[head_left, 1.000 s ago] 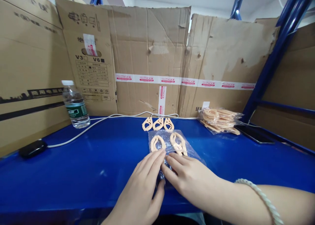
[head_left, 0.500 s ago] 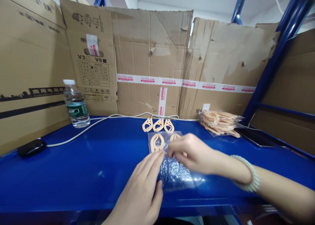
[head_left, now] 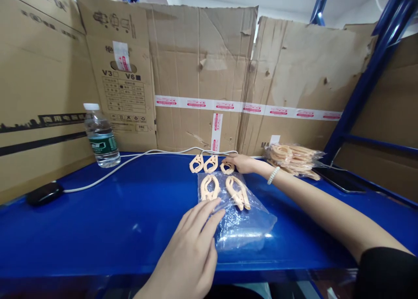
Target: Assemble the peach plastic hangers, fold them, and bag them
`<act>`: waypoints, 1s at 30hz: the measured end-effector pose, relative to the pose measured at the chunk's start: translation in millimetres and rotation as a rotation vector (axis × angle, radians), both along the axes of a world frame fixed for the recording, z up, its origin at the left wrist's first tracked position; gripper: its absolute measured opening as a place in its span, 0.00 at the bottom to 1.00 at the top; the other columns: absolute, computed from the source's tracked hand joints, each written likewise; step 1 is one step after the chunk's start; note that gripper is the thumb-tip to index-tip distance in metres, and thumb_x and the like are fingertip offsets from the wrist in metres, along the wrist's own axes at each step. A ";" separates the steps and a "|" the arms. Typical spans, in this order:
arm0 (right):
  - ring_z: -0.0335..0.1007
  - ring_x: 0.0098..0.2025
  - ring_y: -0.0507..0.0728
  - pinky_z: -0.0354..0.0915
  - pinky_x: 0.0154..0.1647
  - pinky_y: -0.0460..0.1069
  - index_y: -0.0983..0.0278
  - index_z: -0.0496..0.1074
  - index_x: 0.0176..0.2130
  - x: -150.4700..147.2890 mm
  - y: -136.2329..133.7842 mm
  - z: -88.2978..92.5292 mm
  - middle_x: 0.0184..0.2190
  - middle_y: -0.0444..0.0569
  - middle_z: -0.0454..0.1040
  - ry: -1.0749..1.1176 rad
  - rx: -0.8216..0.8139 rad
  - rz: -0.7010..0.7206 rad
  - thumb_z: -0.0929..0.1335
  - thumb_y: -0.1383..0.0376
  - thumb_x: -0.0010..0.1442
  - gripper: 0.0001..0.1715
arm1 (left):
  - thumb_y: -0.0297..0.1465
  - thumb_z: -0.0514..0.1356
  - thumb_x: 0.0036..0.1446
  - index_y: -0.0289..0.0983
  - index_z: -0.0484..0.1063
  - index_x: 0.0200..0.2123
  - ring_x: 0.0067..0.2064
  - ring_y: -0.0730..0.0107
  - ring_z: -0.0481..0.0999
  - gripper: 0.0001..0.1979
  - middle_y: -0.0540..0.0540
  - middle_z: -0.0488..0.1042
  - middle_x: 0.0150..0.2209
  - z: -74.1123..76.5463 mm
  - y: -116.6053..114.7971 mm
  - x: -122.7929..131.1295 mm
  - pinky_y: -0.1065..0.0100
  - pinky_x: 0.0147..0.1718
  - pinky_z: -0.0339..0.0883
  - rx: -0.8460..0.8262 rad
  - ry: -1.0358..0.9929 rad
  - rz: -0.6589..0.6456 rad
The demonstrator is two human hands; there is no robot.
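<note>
A clear plastic bag (head_left: 241, 229) lies flat on the blue table, with two beige folded travel hangers (head_left: 210, 186) (head_left: 237, 192) side by side in its far part. My left hand (head_left: 192, 242) rests with its fingers stretched out on the bag's left side, the fingertips at the lower end of the left hanger. Beyond the bag, two more loose hangers (head_left: 196, 164) (head_left: 210, 163) lie in a row. At the right end of that row my right hand (head_left: 243, 163) has its fingers closed on the top of a third hanger (head_left: 227, 168); its fingertips are partly hidden.
A stack of bagged hangers (head_left: 294, 159) sits at the back right, beside a dark phone (head_left: 339, 180). On the left stand a water bottle (head_left: 102, 142) and a black mouse-like object (head_left: 45, 193) with a white cable (head_left: 107, 177). Cardboard sheets (head_left: 202, 72) wall the back.
My right hand has moved from over the bag to the row behind it and taken hold of the rightmost hanger, which has turned slightly. My left hand stays on the bag.
</note>
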State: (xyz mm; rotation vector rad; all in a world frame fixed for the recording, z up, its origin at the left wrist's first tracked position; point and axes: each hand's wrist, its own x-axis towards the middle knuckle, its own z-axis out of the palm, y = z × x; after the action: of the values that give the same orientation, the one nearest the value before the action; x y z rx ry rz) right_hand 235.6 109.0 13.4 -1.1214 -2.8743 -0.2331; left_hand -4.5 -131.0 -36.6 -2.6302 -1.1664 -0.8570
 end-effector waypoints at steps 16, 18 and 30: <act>0.72 0.40 0.60 0.68 0.45 0.53 0.72 0.69 0.50 76.0 -78.6 -0.9 0.45 0.61 0.69 0.004 0.091 -0.179 0.59 0.71 0.64 0.18 | 0.21 0.49 0.57 0.39 0.47 0.67 0.66 0.57 0.58 0.34 0.43 0.57 0.66 -3.8 -1.1 -1.6 0.49 0.60 0.64 -0.012 -0.050 -0.008; 0.72 0.39 0.60 0.68 0.44 0.54 0.72 0.70 0.47 75.8 -84.0 4.1 0.43 0.61 0.68 0.037 0.166 -0.184 0.57 0.70 0.66 0.18 | 0.21 0.49 0.57 0.38 0.47 0.67 0.66 0.57 0.57 0.34 0.42 0.56 0.66 -3.6 -1.3 -1.2 0.51 0.60 0.64 -0.025 -0.056 -0.009; 0.76 0.38 0.58 0.72 0.40 0.51 0.57 0.73 0.48 34.0 -229.7 56.5 0.38 0.46 0.78 0.552 0.797 0.040 0.68 0.68 0.63 0.13 | 0.21 0.48 0.58 0.38 0.44 0.68 0.68 0.58 0.53 0.35 0.44 0.54 0.67 -2.3 -2.1 -1.2 0.52 0.62 0.62 -0.008 -0.017 0.001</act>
State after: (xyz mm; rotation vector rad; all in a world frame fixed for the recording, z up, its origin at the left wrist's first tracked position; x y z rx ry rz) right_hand 269.6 -120.7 70.0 -0.7906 -1.9997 -0.8207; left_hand -5.7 -133.1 -38.9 -2.6337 -1.1770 -0.8776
